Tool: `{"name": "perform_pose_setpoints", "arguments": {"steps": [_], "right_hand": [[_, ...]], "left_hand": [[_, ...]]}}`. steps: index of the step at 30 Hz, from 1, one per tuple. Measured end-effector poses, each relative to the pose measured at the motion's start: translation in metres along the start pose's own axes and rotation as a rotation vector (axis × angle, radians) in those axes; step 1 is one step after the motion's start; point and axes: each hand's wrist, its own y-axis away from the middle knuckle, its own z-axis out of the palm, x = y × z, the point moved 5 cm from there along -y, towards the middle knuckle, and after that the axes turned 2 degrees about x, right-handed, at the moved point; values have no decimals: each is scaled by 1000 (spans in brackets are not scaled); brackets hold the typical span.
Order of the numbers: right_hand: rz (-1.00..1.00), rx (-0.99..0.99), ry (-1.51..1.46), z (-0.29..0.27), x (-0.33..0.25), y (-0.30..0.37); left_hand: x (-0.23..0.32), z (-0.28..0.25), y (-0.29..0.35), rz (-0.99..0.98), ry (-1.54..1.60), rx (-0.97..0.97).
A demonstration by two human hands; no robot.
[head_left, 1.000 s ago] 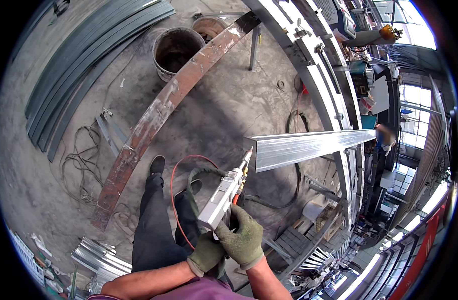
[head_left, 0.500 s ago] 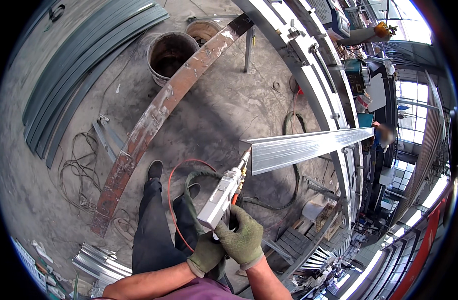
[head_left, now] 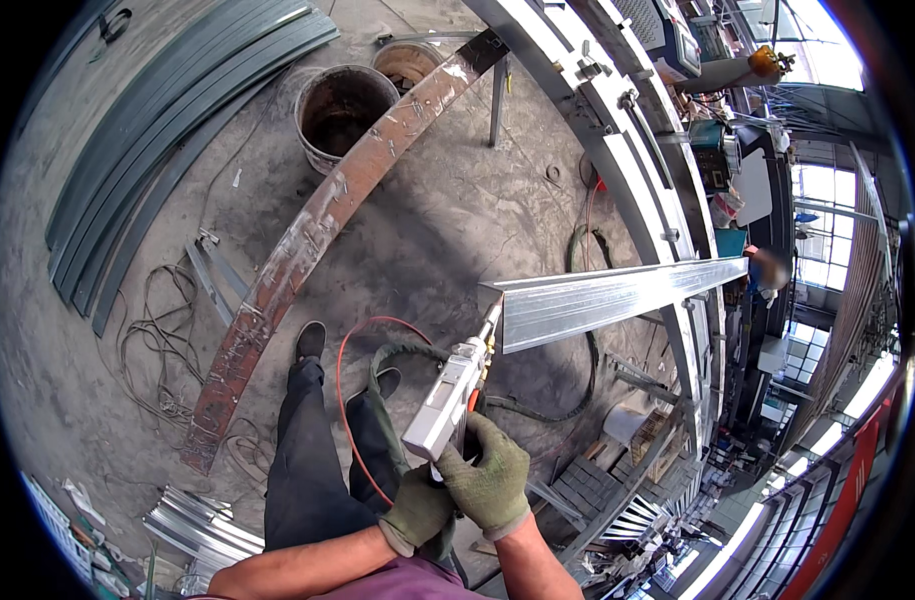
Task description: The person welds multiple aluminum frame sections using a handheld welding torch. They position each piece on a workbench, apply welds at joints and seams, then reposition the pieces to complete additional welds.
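Note:
Both my hands wear olive-green work gloves and are closed together at the handle of a silver, boxy handheld laser welding gun (head_left: 447, 396). My right hand (head_left: 490, 478) wraps the grip from the right. Tucked against it from the left is my left hand (head_left: 418, 508), its fingers partly hidden. The gun's narrow nozzle (head_left: 491, 322) points away from me, its tip at the near left end of a long shiny metal profile (head_left: 617, 302). From here I cannot tell whether the tip touches the metal. A red hose (head_left: 343, 400) and a dark sleeved cable (head_left: 385, 352) loop beside the gun.
The profile's far part lies across a curved-looking metal rail frame (head_left: 627, 150). A rusty beam (head_left: 297, 240) with metal scraps crosses at left, beside a bucket (head_left: 345, 110). Grey profiles (head_left: 157, 140) lie on the floor, with tangled cable (head_left: 162, 340). Another person (head_left: 767, 270) stands beyond the profile's far end.
The welding gun and both my hands have shifted very slightly to the right. The nozzle stays at the profile's end, and both hands keep their hold.

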Motion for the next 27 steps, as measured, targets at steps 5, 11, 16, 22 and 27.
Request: {"name": "perform_pose_setpoints", "arguments": {"steps": [5, 11, 16, 22, 27], "right_hand": [[35, 23, -26, -3, 5, 3], [-15, 40, -11, -8, 8, 6], [-12, 15, -22, -9, 13, 5], [-38, 19, -13, -11, 15, 6], [-37, 18, -10, -13, 15, 5]], "left_hand": [[-4, 6, 0, 156, -186, 16], [-6, 15, 1, 102, -223, -26], [3, 18, 4, 162, -234, -42], [-3, 22, 3, 123, -224, -22], [8, 23, 5, 191, -297, -56]]}}
